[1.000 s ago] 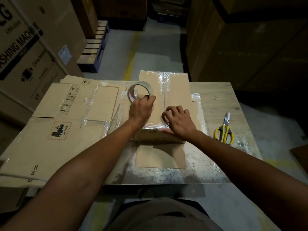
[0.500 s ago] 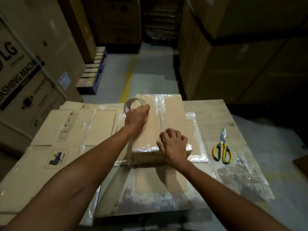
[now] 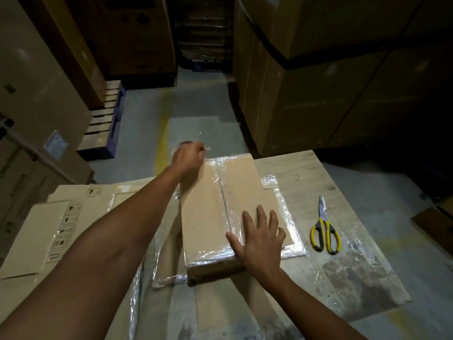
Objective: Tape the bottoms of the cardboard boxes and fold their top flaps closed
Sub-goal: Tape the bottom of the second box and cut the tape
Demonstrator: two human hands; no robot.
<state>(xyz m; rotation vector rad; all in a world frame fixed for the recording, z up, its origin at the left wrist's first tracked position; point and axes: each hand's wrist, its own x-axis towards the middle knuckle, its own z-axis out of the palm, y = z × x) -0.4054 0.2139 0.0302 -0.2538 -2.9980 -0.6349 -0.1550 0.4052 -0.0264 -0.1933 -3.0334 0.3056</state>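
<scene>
A small cardboard box (image 3: 208,217) stands on the wooden table (image 3: 343,273) with its flaps closed, a seam running down the middle and clear tape shining along its edges. My left hand (image 3: 188,157) is stretched past the box's far left corner, shut on the tape roll (image 3: 182,144), which is almost wholly hidden behind the fingers. My right hand (image 3: 259,236) lies flat with fingers spread on the near right corner of the box, pressing it down.
Yellow-handled scissors (image 3: 324,231) lie on the table right of the box. Flattened cardboard boxes (image 3: 61,231) are stacked at the left. Large cartons (image 3: 318,82) stand at the right and left; a pallet (image 3: 103,123) sits on the floor.
My left hand has carried the tape roll from the box's top away to its far edge. My right hand has opened flat on the near corner. The view has tilted upward.
</scene>
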